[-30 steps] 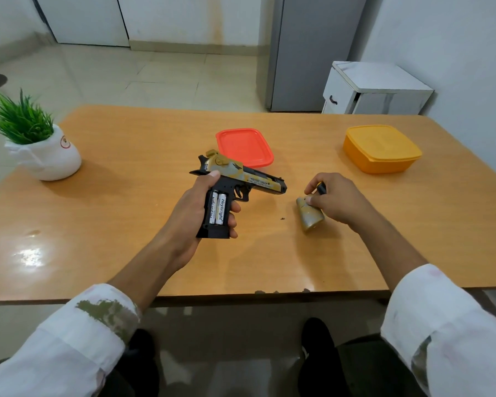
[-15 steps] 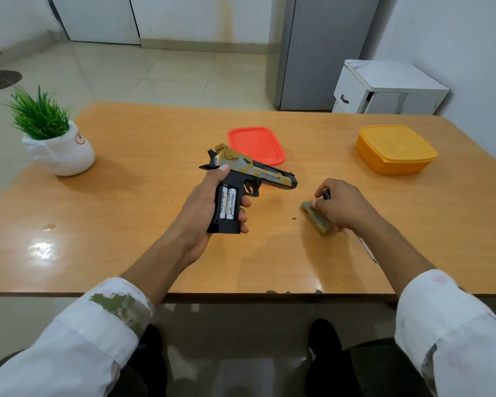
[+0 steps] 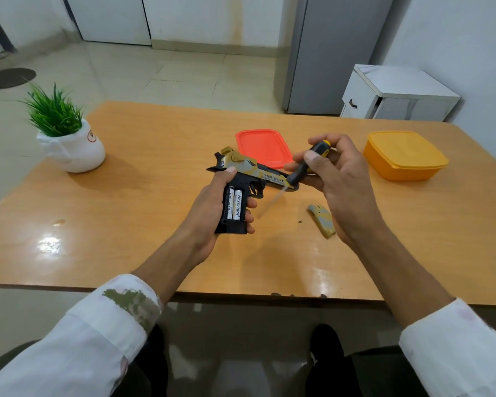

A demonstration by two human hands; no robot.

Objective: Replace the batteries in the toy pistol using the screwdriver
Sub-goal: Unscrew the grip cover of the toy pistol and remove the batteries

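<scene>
My left hand (image 3: 212,207) grips the black handle of the gold and black toy pistol (image 3: 252,174), held above the table with its barrel pointing right. The handle's compartment is uncovered and two white batteries (image 3: 234,203) sit in it side by side. My right hand (image 3: 338,181) is raised near the barrel and holds the screwdriver (image 3: 307,164) by its black and yellow handle. Its thin shaft slants down-left and looks blurred. The gold battery cover (image 3: 322,220) lies flat on the table under my right hand.
An orange-red lid (image 3: 262,146) lies on the wooden table (image 3: 126,224) behind the pistol. A yellow lidded box (image 3: 404,154) stands at the right, a potted plant (image 3: 66,133) in a white pot at the left. A small dark speck (image 3: 300,222), perhaps a screw, lies beside the cover.
My right hand has left the battery cover on the table and risen with the screwdriver to the pistol's barrel. The left hand keeps holding the pistol.
</scene>
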